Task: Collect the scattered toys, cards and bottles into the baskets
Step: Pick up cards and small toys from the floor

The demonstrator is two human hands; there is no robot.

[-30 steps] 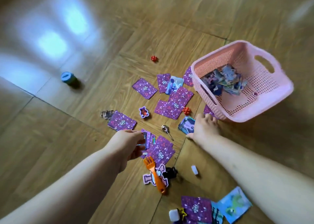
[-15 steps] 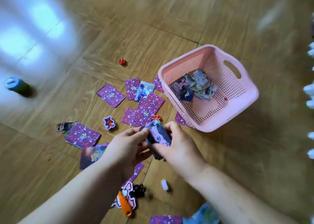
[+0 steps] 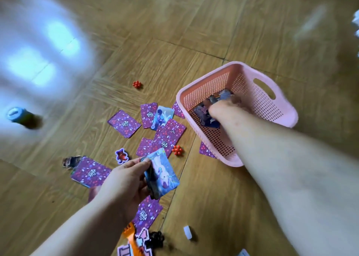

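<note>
Now the left hand (image 3: 126,180), low in the centre, pinches a small stack of cards (image 3: 165,176) between thumb and curled fingers. At centre right the right hand (image 3: 223,108) reaches down into the pink basket (image 3: 252,92) onto the pile of cards (image 3: 203,113) there, its fingers too blurred to tell their hold. Purple cards (image 3: 124,123) lie scattered on the floor (image 3: 194,32) left of the basket, a bottle (image 3: 19,116) at far left.
</note>
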